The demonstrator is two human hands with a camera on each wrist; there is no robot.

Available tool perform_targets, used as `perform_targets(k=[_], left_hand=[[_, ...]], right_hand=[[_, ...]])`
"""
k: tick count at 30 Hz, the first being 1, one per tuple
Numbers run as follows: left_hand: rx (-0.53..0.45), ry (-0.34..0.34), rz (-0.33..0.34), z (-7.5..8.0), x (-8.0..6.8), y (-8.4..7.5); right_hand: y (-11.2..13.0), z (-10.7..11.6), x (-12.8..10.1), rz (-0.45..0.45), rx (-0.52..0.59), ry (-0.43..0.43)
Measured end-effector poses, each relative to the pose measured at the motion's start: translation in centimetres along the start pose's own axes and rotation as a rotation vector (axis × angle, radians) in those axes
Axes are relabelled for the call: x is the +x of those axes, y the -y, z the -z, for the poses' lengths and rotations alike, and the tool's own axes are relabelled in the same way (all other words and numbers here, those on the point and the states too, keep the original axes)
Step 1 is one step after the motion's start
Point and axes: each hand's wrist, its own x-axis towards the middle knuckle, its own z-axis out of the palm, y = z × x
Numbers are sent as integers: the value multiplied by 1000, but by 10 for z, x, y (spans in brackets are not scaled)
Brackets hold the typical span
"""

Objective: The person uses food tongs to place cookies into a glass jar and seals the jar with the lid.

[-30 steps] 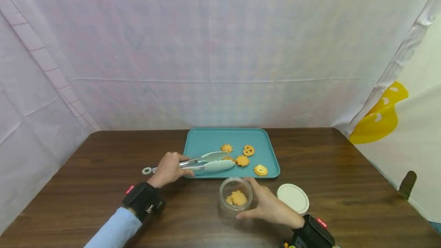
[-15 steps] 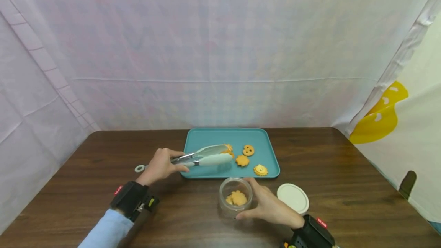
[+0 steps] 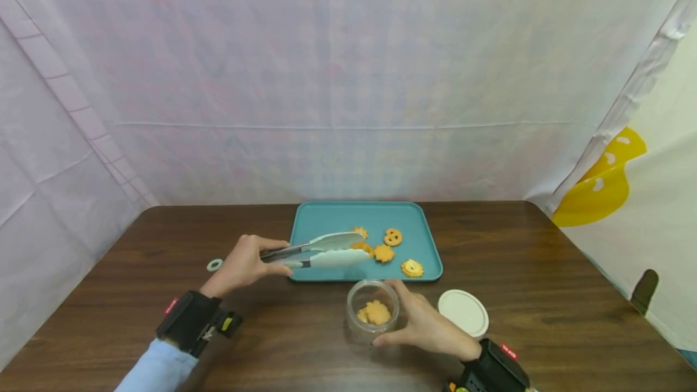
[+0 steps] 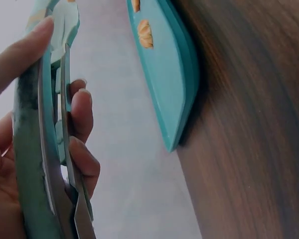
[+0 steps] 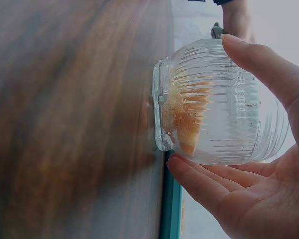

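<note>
My left hand (image 3: 242,266) grips metal tongs (image 3: 332,258) with pale mint heads, thumb on one arm and fingers on the other, as the left wrist view shows. The tongs' heads reach over the teal tray (image 3: 321,213), slightly apart. Right at their tips is a brown-orange cookie (image 3: 363,249); I cannot tell whether they hold it. My right hand (image 3: 416,322) holds a clear ribbed glass jar (image 5: 229,107) by its side, thumb and fingers around it. Several cookies (image 3: 376,312) lie at the jar's bottom, and its mouth is uncovered.
More cookies lie on the tray: a star-like one (image 3: 360,232), a pretzel-shaped one (image 3: 392,237), a flower-shaped one (image 3: 383,253) and a cream-topped one (image 3: 412,268). A white round lid (image 3: 463,313) rests on the brown table (image 3: 294,343) beside my right wrist. A pale curtain (image 3: 337,77) hangs behind.
My left hand has drawn back to the left with the tongs, whose heads lifted and then came lower again. My right hand and the jar have stayed in place.
</note>
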Motion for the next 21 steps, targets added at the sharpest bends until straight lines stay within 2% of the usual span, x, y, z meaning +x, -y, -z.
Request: perform_targets(k=[5,15,21], left_hand=[[1,17,-49,2,-3,-4],[-48,83,-81,3,-7,-10],[-85,110,-78,3,-7,-12]], right_hand=[[1,0,0,-7,8,2],[1,-1,0,-36,-33,-9],[1,-1,0,-40,-83,-31]])
